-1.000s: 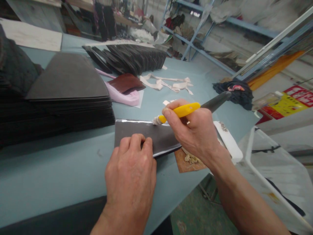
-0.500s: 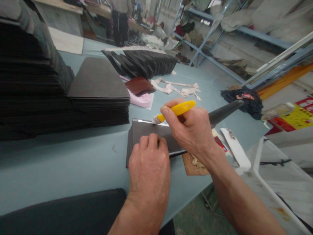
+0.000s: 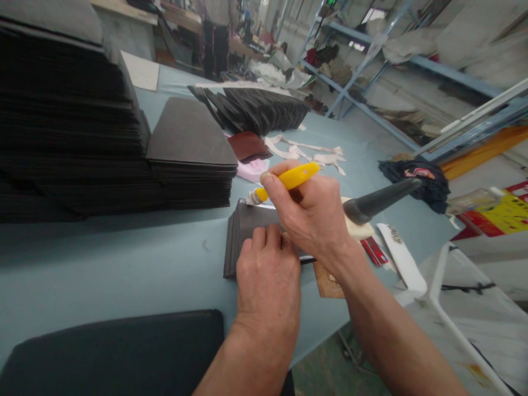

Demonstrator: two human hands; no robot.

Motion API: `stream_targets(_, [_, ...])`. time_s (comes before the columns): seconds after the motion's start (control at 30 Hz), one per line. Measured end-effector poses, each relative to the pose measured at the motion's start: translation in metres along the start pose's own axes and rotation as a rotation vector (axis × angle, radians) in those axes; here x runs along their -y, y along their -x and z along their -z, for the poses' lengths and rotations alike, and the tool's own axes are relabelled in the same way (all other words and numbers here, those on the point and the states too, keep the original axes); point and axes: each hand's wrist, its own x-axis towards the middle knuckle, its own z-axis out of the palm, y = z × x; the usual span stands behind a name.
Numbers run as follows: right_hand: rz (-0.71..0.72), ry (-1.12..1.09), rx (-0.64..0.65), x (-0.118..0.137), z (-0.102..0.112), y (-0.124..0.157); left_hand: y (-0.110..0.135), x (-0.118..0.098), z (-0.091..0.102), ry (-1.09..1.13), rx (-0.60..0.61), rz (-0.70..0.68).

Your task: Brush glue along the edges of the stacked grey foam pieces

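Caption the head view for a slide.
Right hand holds a yellow-handled brush at the edge of dark sheets under the left hand.

Pale-blue table (image 3: 124, 269): black sheet stacks (image 3: 256, 217), white strips (image 3: 328, 159), probably dark cloth (image 3: 437, 191).

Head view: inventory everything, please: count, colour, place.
panels: several, dark grey, centre
brush: one, yellow handle, panels' far left corner
large stacks: at least two, black, left
fanned pieces: many, black, far side
flat piece: one, reddish brown, beyond centre
cloth: one, pink, beside flat piece
strips: several, off-white, beyond centre
tapered rod: one, dark grey, right of centre
card: one, red, right
block: one, white, beside card
square sheet: one, brown, near table edge
fabric bundle: one, dark, far right
bottle: one, clear, beside bundle
bin: one, translucent, lower right
slab: one, greenish black, lower left
table: one, blue-green, middle
shelving: one, blue, back right
person: one, dark trousers, background
left hand: one, on panels
right hand: one, grip around brush
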Motion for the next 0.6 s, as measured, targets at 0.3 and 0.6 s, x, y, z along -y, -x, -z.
stream_targets(0.3, [0.009, -0.174, 0.04, 0.021, -0.01, -0.002, 0.0, -0.001, -0.012, 0.022, -0.063, -0.015])
stream_targets(0.6, [-0.056, -0.396, -0.332, 0.023, 0.032, 0.024, 0.002, 0.001, 0.01, -0.023, 0.013, -0.028])
